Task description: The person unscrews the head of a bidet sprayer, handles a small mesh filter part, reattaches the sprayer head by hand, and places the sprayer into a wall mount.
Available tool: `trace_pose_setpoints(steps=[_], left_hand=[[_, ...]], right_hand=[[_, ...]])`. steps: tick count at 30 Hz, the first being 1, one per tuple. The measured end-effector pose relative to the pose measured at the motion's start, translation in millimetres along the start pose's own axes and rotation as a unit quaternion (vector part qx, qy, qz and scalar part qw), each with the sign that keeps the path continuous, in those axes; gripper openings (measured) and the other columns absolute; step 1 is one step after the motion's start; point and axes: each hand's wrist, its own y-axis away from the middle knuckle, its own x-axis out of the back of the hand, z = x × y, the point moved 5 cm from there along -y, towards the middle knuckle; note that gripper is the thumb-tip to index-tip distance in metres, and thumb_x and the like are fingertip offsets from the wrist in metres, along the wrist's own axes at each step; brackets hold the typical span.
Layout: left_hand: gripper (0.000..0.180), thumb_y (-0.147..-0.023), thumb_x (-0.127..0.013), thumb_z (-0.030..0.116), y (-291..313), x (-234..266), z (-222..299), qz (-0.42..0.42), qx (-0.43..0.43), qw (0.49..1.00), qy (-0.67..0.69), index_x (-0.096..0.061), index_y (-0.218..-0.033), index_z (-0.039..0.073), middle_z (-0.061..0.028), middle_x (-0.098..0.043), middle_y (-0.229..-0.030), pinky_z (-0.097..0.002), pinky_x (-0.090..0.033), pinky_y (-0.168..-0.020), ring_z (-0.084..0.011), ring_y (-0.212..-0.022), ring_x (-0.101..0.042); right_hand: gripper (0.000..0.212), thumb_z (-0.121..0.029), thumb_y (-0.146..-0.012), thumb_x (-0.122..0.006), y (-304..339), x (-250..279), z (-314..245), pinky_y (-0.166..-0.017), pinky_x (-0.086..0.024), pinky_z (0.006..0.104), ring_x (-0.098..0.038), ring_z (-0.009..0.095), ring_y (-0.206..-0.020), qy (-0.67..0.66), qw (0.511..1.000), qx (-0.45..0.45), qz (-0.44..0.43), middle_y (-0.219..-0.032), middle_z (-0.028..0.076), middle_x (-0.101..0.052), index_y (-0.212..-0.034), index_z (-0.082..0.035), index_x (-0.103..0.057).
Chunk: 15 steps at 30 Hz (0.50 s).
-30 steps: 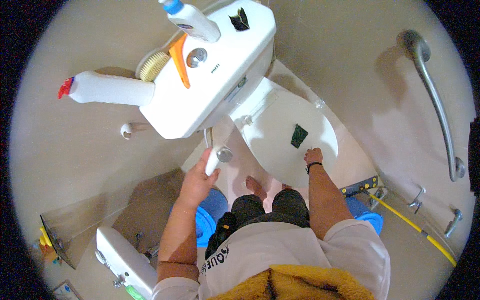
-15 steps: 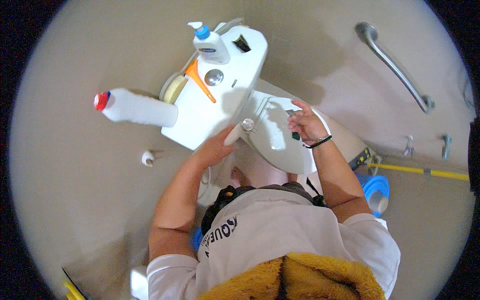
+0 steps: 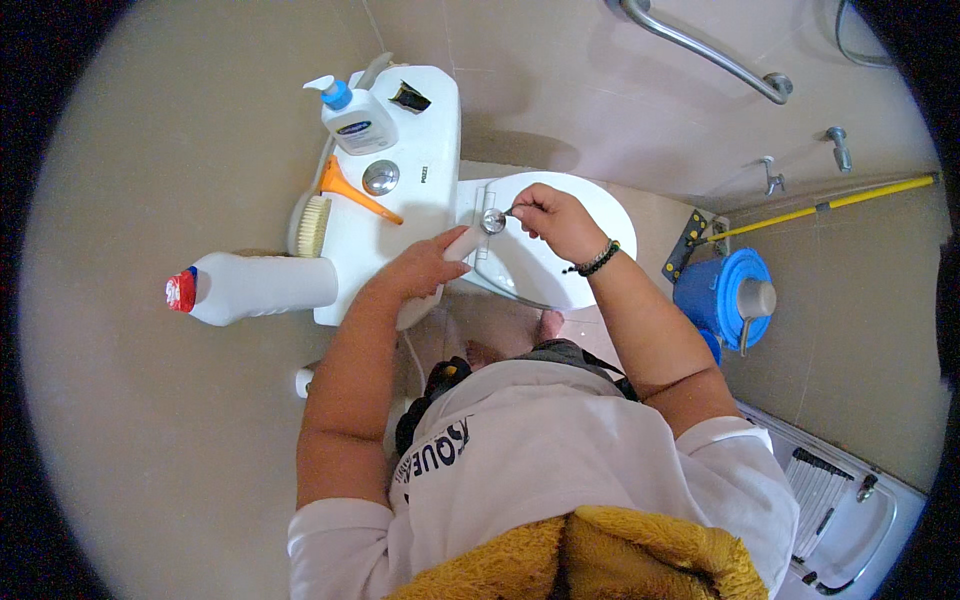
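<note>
My left hand is wrapped round a pale tube-shaped thing with a round silvery end; its exact kind does not show. Close by, my right hand is closed in a pinch at that end. A thin dark piece juts from its fingertips and reaches the silvery rim. Both hands are over the hinge side of the white toilet lid, beside the white cistern top.
The cistern bears a pump bottle, an orange funnel, a scrub brush, a flush button and a large white bottle with a red cap. A blue bucket, yellow pole and grab bar are at the right.
My right hand has moved left from above the lid to the silvery end, its fingers now pinched. My left hand still holds the tube-shaped thing. The whole view has shifted.
</note>
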Motion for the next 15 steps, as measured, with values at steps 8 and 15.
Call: trace_pose_setpoints(steps=[8,15], left_hand=[[0.058,-0.067,-0.056,0.021,-3,7,-4,-0.045,-0.013,0.997,0.053,-0.032,-0.120,0.017,-0.0032,-0.044,-0.056,-0.0238,-0.034,-0.036,-0.0115,-0.043,-0.042],[0.056,-0.067,-0.054,0.021,-3,3,1,-0.051,-0.036,0.998,0.020,-0.033,-0.118,0.014,-0.0063,-0.047,-0.059,-0.0272,-0.037,-0.040,-0.0152,-0.044,-0.045]], right_hand=[[0.013,-0.015,-0.077,-0.050,-29,-19,-6,-0.056,-0.042,0.0217,-0.048,0.008,-0.062,0.081,0.996,-0.021,-0.041,-0.072,0.002,-0.054,-0.081,-0.004,-0.054],[0.011,-0.012,-0.076,-0.050,-22,-14,3,-0.057,-0.044,0.0221,-0.051,0.010,-0.066,0.008,0.998,-0.056,-0.010,-0.076,0.004,-0.056,-0.081,-0.002,-0.053]])
